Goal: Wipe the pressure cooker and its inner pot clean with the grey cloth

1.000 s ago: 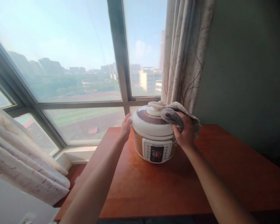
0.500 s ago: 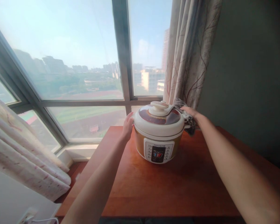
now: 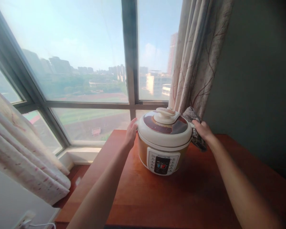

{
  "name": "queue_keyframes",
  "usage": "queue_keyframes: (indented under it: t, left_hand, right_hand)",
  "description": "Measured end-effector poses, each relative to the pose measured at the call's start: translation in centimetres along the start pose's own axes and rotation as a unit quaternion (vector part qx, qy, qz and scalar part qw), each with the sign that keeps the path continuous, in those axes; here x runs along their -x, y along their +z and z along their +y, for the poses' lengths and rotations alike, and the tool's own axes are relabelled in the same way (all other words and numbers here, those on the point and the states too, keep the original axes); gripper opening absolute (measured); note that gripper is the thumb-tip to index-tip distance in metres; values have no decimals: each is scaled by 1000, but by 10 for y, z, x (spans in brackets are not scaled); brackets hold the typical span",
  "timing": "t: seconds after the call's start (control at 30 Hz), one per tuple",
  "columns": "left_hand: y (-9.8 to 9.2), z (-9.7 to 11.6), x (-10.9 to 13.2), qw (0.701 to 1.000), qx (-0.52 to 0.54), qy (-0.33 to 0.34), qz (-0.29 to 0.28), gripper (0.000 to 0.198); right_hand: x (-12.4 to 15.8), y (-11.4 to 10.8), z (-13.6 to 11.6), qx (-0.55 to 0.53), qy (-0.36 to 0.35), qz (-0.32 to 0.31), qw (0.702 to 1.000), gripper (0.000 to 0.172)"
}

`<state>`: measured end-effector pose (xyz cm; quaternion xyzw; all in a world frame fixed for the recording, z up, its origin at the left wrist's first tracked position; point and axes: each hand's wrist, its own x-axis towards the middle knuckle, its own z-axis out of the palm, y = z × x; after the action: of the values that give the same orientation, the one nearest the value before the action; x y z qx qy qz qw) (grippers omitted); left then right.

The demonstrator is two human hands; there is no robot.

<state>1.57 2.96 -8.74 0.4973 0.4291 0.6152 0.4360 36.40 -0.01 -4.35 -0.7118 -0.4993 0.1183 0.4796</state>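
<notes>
A white and gold electric pressure cooker (image 3: pixel 165 140) stands on the wooden table, its lid closed and its control panel facing me. My left hand (image 3: pixel 131 132) is closed round the handle on the cooker's left side. At the right side, my right hand (image 3: pixel 203 129) grips a fuzzy grey-brown cloth (image 3: pixel 192 114), its thumb on top by the right handle (image 3: pixel 192 125). The cloth hangs down behind and below that hand. Most of the fingers of both hands are hidden.
The reddish-brown table (image 3: pixel 143 200) stands before a large window with a grey frame (image 3: pixel 131 63). Curtains hang at the left (image 3: pixel 26 159) and the right (image 3: pixel 197 57). Low on the left wall is a socket with a white cable (image 3: pixel 41 225).
The cooker sits a little lower in view as the camera shifts. My right hand and the cloth have come down and nearer along the cooker's right side. My left hand stays at the left handle.
</notes>
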Motion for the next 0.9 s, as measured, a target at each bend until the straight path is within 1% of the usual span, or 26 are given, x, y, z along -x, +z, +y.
queue_keyframes:
  t: [0.07,0.17,0.3,0.37,0.4,0.47,0.53,0.57,0.63,0.7,0.8,0.87,0.9]
  left_hand:
    - [0,2,3,1000,-1,-4,-1,51]
    - [-1,6,11,1000,-2,-8,-9,53]
    - [-7,8,27,1000,-9,20,-12,58]
    - [-11,9,36,999,-16,38,-8,58]
    - [-12,9,40,999,-19,43,-4,57]
    - [-14,10,46,998,-29,49,8,55]
    - [-14,9,48,998,-38,53,15,54]
    - [-13,9,48,997,-39,57,16,53]
    - [-12,7,46,997,-38,68,21,53]
    - [-12,4,43,996,-37,80,30,52]
    - [-11,1,40,994,-40,93,42,53]
    - [-12,-1,39,993,-39,97,44,55]
    - [-12,-2,38,993,-38,99,44,55]
  right_hand:
    - [6,-5,0,4,4,-8,1000,41]
    - [14,-11,-2,4,-12,-9,1000,42]
    - [25,-9,-10,-8,-60,4,998,49]
    - [37,-5,-14,-21,-93,15,995,51]
    - [46,-2,-16,-31,-123,28,991,50]
    - [69,2,-21,-52,-219,69,972,45]
    - [100,4,-29,-58,-340,104,933,42]
    - [116,5,-34,-49,-386,106,915,42]
    - [146,7,-50,0,-449,84,890,47]
    - [168,12,-71,60,-464,56,882,52]
    - [180,20,-100,108,-469,18,876,52]
    - [182,24,-110,121,-480,-4,869,54]
    - [182,24,-112,123,-487,-11,865,55]
